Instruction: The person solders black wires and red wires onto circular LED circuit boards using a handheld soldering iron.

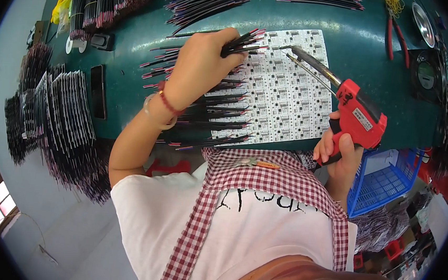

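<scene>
Both hands are full: the left hand [204, 59] closes round a bunch of wires [244, 42], and the right hand [341, 152] wraps round the lower end of a red soldering gun [360, 111]. How hard it squeezes I cannot tell.

Under the work spreads the green table [137, 33], its near edge close to the checked apron [263, 180]. On it, just in front of the apron, lies the white sheet [290, 103]. It would be best to let it lie flat and unshifted, I'd judge, so that each spot is easy to hit. It looks crowded with repeating rows of small boards, each with dark parts and fine lines; wires hide some of its left side.

The soldering gun slants in from the right, its barrel [319, 66] pointing up and left — a good angle, probably, since it leaves the left hand room. A light, steady hold should serve better than pressing.

Loose wires [212, 123] lie in rows over the sheet's left side, mostly black, with some red; leaving them in order should make picking up easier. The held bunch is much the same, its ends pointing right. Fanning those ends slightly would help single one out.

Smallest is the dark tip [286, 47], near those ends — whether it touches the sheet I cannot tell. Brief contact, well apart from the skin, seems wise.
</scene>
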A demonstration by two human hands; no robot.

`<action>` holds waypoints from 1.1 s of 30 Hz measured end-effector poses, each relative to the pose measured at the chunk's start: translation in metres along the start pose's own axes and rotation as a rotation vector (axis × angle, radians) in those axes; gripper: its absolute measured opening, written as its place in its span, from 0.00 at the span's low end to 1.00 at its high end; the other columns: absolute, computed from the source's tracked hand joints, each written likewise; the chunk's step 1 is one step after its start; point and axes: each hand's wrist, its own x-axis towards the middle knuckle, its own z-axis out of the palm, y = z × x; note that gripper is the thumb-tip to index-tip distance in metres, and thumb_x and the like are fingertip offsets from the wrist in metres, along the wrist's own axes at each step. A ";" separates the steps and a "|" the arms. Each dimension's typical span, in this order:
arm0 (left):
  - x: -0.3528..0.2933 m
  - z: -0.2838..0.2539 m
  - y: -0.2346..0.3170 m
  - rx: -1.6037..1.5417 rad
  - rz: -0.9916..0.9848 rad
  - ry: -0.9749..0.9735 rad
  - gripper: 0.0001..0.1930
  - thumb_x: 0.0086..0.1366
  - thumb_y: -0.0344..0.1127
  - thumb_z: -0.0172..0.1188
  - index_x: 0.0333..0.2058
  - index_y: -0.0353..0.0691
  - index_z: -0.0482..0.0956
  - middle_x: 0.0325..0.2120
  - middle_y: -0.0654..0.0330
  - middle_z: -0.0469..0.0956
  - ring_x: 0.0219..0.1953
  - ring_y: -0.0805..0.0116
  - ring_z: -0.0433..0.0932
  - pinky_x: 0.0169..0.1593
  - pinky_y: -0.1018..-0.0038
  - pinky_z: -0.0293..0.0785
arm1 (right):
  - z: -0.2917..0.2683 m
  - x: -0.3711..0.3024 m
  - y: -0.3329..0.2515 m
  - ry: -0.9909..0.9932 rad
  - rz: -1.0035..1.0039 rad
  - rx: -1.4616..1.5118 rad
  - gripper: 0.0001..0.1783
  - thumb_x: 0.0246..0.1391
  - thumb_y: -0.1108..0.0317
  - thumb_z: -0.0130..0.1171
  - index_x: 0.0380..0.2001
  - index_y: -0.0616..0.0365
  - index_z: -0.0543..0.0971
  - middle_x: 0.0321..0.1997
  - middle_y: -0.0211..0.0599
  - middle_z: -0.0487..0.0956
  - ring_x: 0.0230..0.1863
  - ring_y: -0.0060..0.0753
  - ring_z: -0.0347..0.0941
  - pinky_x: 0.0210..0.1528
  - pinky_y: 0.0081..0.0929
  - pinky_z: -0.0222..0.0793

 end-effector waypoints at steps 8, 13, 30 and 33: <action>0.010 0.017 -0.010 0.073 0.059 -0.008 0.11 0.49 0.35 0.62 0.27 0.34 0.73 0.22 0.47 0.75 0.28 0.45 0.73 0.31 0.60 0.68 | 0.004 0.000 0.006 0.022 0.058 0.090 0.23 0.58 0.62 0.50 0.50 0.70 0.65 0.15 0.30 0.65 0.14 0.19 0.61 0.19 0.22 0.65; 0.008 0.023 -0.011 0.105 0.076 0.050 0.12 0.49 0.36 0.63 0.26 0.34 0.73 0.22 0.49 0.75 0.28 0.46 0.73 0.30 0.60 0.68 | 0.011 0.007 0.008 -0.021 0.107 -0.067 0.23 0.58 0.60 0.50 0.49 0.67 0.64 0.15 0.30 0.64 0.13 0.19 0.60 0.16 0.20 0.61; 0.007 0.035 -0.022 0.119 0.120 0.106 0.10 0.48 0.35 0.63 0.26 0.35 0.74 0.22 0.51 0.75 0.27 0.50 0.75 0.29 0.62 0.69 | 0.022 0.002 0.012 0.121 0.181 -0.085 0.11 0.55 0.73 0.51 0.40 0.68 0.69 0.17 0.30 0.67 0.16 0.19 0.62 0.21 0.20 0.63; 0.007 0.035 -0.022 0.119 0.127 0.101 0.10 0.49 0.35 0.63 0.26 0.35 0.74 0.22 0.51 0.75 0.27 0.50 0.75 0.29 0.62 0.69 | 0.021 0.003 0.014 0.118 0.177 -0.088 0.13 0.55 0.72 0.51 0.42 0.69 0.69 0.16 0.30 0.67 0.16 0.19 0.62 0.21 0.20 0.62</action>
